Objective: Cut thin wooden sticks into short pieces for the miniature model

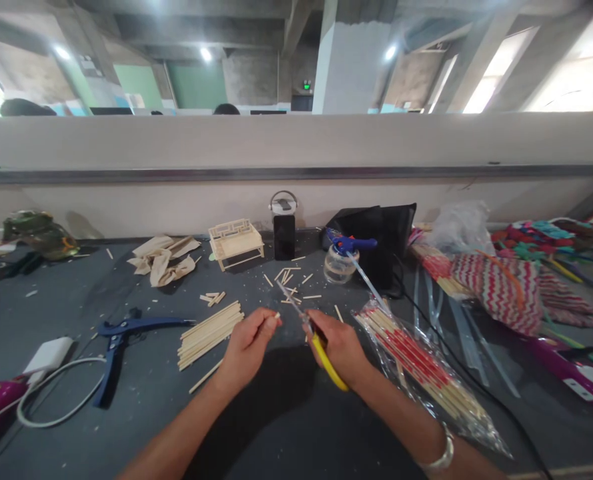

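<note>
My right hand (339, 343) is wrapped round yellow-handled scissors (329, 365), whose metal blades point up and to the left, away from me. My left hand (249, 343) pinches a small pale wooden stick (277, 315), of which only a short end shows at the fingertips. A bundle of wooden sticks (209, 337) lies just left of that hand. Beyond both hands, short cut pieces are scattered over the dark table. Further back stands a miniature bench (235, 243) made of sticks, with a lattice back.
At the left lies a blue ratchet-type tool (126, 328) near a white adapter (49, 355). A blue glue gun (349, 244) rests on a glass jar (340, 268). A bag of red-tipped sticks (416, 353) lies right, beside a black cable. Crumpled brown paper (162, 260) sits back left.
</note>
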The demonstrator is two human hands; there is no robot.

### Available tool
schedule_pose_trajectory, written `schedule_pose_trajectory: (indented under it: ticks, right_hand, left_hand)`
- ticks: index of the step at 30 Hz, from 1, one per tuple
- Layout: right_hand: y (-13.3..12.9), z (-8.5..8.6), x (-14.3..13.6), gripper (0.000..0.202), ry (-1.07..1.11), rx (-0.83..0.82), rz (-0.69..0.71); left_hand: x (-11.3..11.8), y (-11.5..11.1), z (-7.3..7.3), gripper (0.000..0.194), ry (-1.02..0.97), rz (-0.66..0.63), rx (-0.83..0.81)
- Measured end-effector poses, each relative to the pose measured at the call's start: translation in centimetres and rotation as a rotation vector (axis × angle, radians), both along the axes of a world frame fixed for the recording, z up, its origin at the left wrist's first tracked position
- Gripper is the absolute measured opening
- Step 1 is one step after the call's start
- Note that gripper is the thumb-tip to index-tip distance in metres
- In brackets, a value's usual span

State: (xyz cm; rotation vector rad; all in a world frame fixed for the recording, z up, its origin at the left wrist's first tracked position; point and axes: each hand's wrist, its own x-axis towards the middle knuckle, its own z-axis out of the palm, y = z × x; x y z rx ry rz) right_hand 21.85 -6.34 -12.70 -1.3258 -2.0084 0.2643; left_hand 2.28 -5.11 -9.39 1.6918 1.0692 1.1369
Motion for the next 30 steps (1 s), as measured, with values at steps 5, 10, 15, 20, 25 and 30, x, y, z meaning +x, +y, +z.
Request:
schedule_pose_trajectory:
  ticks: [5,10,15,20,25,30]
  right_hand:
    - [0.4,0.8,0.7,0.037,-0.032,0.059,0.045]
    - [-0.4,1.7,-0.1,0.041,-0.102,-0.009,0.168]
    - [-0.8,2.2,-0.2,0.045,-0.106,-0.058,0.173]
    - [-0.9,2.1,-0.2,0.042,-0.117,-0.063,0.190]
    - [-0.9,2.2,-0.3,0.040,-0.135,-0.076,0.191]
    - [-0.9,2.3,-0.2,0.040,-0.177,-0.064,0.168]
  left_hand:
    - [-0.5,0.3,0.6,0.029,-0.242,-0.071,-0.230]
    - [-0.7,0.1,0.0,0.029,-0.303,-0.127,-0.251]
    - [-0.9,0.3,-0.5,0.025,-0.296,-0.155,-0.151]
    - [-1.0,0.4,-0.8,0.017,-0.339,-0.165,-0.126]
    - [-1.1,0.5,-0.7,0.015,-0.351,-0.183,-0.135]
    - [-1.2,0.5,-0.9,0.016,-0.323,-0.143,-0.126]
